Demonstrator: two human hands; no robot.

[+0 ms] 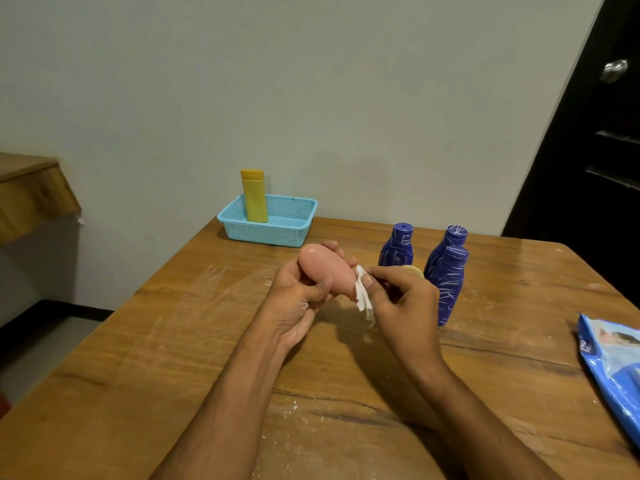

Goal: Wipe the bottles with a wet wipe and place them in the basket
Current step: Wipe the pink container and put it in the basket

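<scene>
Both forearms reach in: left hand (304, 289) grips smooth pink plastic bottle (329, 271) lying sideways, long axis left-right; right hand (398, 296) pinches white wet wipe (363, 299) at its nr end. Light-blue mesh basket (268, 220) sits far-left.

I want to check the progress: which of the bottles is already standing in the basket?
Only the yellow bottle stands in the blue basket. The pink bottle is in the hands, and three blue bottles stand on the table.
</scene>
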